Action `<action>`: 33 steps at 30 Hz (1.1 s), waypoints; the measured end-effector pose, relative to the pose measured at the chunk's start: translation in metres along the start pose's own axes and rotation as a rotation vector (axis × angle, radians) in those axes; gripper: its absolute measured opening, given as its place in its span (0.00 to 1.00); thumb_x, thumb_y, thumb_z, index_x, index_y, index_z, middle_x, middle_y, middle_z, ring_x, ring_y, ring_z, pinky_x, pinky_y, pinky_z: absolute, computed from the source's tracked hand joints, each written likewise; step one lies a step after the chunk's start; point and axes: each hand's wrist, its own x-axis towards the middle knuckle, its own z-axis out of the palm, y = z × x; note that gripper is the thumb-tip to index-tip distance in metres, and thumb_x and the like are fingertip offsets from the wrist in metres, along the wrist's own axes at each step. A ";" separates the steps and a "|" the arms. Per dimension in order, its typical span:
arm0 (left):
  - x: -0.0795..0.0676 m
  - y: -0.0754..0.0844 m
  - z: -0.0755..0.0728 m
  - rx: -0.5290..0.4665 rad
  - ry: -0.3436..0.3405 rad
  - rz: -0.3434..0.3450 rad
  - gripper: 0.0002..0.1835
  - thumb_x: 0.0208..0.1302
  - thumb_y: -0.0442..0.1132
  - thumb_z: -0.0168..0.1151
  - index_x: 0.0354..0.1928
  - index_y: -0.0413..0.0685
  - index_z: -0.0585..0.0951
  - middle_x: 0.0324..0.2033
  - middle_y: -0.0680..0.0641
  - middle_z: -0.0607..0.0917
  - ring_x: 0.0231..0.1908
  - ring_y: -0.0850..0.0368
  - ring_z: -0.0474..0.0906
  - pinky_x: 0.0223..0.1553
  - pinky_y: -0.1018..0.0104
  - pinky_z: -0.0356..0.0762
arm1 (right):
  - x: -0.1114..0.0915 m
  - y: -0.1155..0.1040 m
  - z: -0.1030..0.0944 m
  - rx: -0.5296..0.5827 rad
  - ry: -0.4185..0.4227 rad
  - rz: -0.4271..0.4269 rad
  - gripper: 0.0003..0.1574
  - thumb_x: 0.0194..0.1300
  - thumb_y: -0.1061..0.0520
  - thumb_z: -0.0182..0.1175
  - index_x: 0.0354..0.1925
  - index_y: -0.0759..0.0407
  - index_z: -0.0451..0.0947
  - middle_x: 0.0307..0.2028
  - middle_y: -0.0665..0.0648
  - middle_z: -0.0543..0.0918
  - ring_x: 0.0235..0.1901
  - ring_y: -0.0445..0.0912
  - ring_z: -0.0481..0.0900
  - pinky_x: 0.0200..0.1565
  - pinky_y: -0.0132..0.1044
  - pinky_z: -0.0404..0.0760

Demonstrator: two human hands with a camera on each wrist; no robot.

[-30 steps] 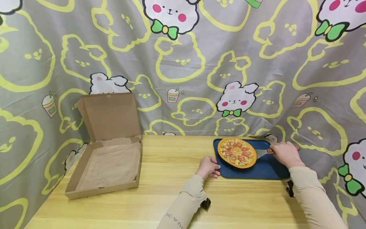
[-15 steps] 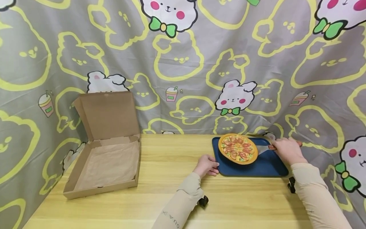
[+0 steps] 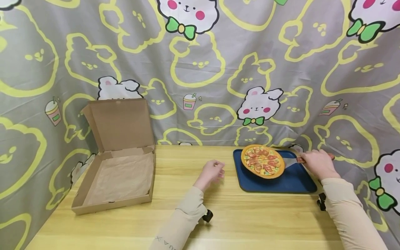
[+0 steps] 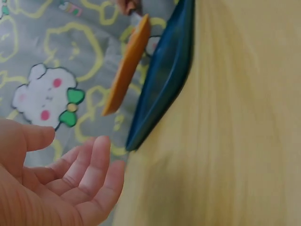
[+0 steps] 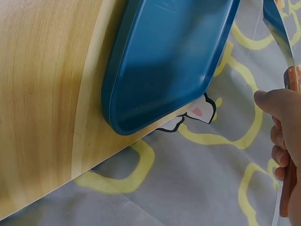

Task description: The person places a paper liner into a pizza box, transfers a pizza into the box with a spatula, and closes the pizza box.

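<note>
My right hand (image 3: 320, 164) grips the wooden handle (image 5: 290, 188) of a pizza server, whose metal blade (image 3: 290, 161) reaches under a pizza (image 3: 263, 161). The pizza, with an orange rim and sausage-like topping, is raised over a blue tray (image 3: 275, 187); the left wrist view shows a gap between the pizza's orange underside (image 4: 124, 70) and the tray. Left of the tray, my left hand (image 3: 212, 172) hovers with nothing in it. Its fingers (image 4: 99, 162) are relaxed and slightly bent, apart from the tray's edge.
At the left of the table stands a cardboard pizza box (image 3: 112, 206), its lid (image 3: 125, 125) upright and brown paper (image 3: 120, 177) lining the bottom. The wooden table (image 3: 187, 194) meets a patterned cloth (image 3: 206, 62) at the back and sides.
My left hand has let go of the tray's left edge and moved left. The pizza on the server has risen a little and shifted right with my right hand.
</note>
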 end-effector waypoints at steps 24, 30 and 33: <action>-0.045 0.008 -0.137 0.053 0.226 0.056 0.19 0.73 0.49 0.53 0.52 0.40 0.78 0.39 0.40 0.86 0.37 0.48 0.85 0.44 0.51 0.83 | 0.019 -0.023 -0.021 0.014 0.056 -0.032 0.15 0.53 0.65 0.66 0.18 0.54 0.72 0.19 0.55 0.80 0.22 0.54 0.75 0.29 0.49 0.71; -0.054 0.000 -0.163 0.045 0.255 0.054 0.21 0.74 0.50 0.50 0.55 0.40 0.78 0.40 0.40 0.85 0.37 0.52 0.84 0.41 0.57 0.83 | 0.030 -0.035 -0.019 0.011 0.087 -0.026 0.12 0.52 0.65 0.66 0.19 0.55 0.74 0.19 0.55 0.80 0.22 0.55 0.76 0.29 0.50 0.72; -0.061 -0.002 -0.174 0.049 0.270 0.056 0.21 0.75 0.49 0.49 0.55 0.39 0.77 0.39 0.42 0.85 0.38 0.52 0.84 0.39 0.60 0.83 | 0.035 -0.043 -0.022 0.016 0.099 -0.013 0.14 0.53 0.64 0.67 0.18 0.54 0.73 0.17 0.55 0.79 0.21 0.54 0.75 0.27 0.47 0.70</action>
